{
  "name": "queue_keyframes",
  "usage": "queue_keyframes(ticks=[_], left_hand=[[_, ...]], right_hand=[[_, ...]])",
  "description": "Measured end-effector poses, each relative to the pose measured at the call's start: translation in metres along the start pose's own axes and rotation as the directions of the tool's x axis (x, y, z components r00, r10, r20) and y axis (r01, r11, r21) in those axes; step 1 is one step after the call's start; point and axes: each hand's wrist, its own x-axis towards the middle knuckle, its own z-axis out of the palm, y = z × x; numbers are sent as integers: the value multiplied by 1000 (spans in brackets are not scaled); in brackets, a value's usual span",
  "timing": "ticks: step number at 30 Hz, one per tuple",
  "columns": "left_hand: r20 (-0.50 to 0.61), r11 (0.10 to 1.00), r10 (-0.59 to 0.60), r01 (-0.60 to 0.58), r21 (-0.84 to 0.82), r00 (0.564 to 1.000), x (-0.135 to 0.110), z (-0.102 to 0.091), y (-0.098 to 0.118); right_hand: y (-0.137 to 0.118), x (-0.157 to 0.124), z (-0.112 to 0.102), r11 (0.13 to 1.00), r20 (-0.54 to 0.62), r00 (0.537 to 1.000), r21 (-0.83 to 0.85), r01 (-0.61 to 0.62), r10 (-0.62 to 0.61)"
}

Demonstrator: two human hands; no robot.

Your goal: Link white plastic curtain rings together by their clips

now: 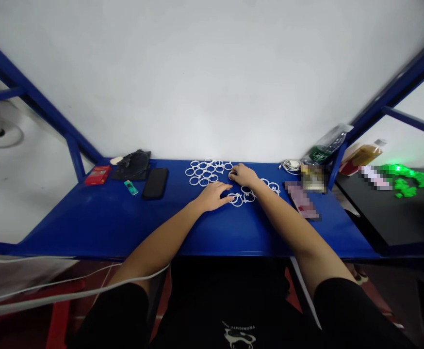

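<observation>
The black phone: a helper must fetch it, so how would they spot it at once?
Start at the blue table, left of the white rings by the hands. The black phone lies flat between a small teal lighter and the rings, the only plain glossy black slab.

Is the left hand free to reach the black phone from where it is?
Probably yes: the left hand rests by the rings, and only bare blue table lies between it and the phone.

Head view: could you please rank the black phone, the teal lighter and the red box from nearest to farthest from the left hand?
From the left hand:
1. Black phone, just to its left.
2. Teal lighter, left of the phone.
3. Red box, by the table's far left edge.
</observation>
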Motion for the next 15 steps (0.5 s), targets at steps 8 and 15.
queue_keyframes(ticks=[8,15], left_hand=[[6,1000,1,-1,6,1000,-2,-2,-2],[20,1000,-19,19,9,1000,0,-3,-1]], right_hand=[[3,13,-2,999,40,999,20,-35,34],[11,-1,-5,996,63,998,85,-28,23]])
